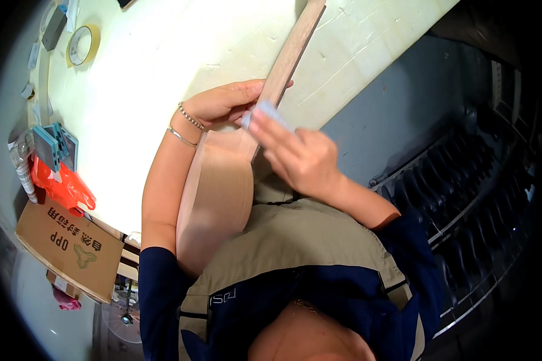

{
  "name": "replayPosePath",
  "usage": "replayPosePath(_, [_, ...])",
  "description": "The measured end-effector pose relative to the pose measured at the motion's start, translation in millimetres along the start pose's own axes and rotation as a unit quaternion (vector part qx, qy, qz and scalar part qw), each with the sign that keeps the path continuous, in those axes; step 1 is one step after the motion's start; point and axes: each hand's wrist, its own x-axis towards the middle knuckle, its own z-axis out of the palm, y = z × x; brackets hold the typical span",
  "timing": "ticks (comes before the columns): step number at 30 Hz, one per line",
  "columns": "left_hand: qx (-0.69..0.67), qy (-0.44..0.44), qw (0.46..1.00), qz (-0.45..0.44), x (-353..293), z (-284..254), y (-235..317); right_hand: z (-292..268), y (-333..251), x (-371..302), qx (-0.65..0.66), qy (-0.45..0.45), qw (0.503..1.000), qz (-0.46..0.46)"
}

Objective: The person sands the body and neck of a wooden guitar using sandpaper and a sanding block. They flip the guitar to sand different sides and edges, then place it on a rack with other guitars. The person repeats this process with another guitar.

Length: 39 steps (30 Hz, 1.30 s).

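Observation:
A bare, unvarnished wooden ukulele [218,186] lies slanted across my lap and the table edge, its body against my left arm and apron. Its neck [288,55] points up and to the right. My left hand [232,101], with two bracelets at the wrist, is closed around the neck just above the body. In my right hand [301,155] is a folded grey-blue piece of sandpaper [270,114], pressed against the neck near its joint with the body. The right fingers are slightly smeared by motion.
A pale worktable [144,90] carries a roll of yellow tape [83,46] and blue-edged blocks [55,146]. A red plastic bag [61,185] and a cardboard box [69,249] stand at the left. Dark racks with rows of curved black pieces [445,174] are at the right.

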Motion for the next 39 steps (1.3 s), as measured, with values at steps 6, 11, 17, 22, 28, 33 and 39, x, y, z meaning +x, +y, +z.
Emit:
replayPosePath(6, [-0.049, -0.042, 0.998, -0.010, 0, -7, -10, 4, 61, 48, -0.024, 0.083, 0.996, 0.014])
replayPosePath(11, [0.004, -0.041, 0.999, 0.008, 2, -6, -5, 8, 1, -8, 0.066, -0.028, 0.997, -0.023])
replayPosePath(17, [-0.067, 0.000, 0.997, -0.038, -2, -2, -12, 27, 74, 40, 0.027, 0.155, 0.987, -0.023])
replayPosePath(22, [-0.030, -0.063, 0.997, 0.015, 5, -13, -9, 26, 18, -15, 0.101, 0.011, 0.992, -0.072])
replayPosePath(28, [-0.071, -0.022, 0.997, -0.020, -1, -2, -12, 23, 57, 25, 0.131, 0.104, 0.985, 0.053])
replayPosePath(33, [-0.020, -0.029, 0.999, 0.001, 2, -9, -15, 15, 17, -5, 0.057, 0.008, 0.996, -0.066])
replayPosePath(39, [-0.040, -0.010, 0.999, -0.009, 0, -6, -9, 21, 36, 21, 0.061, 0.088, 0.993, 0.044])
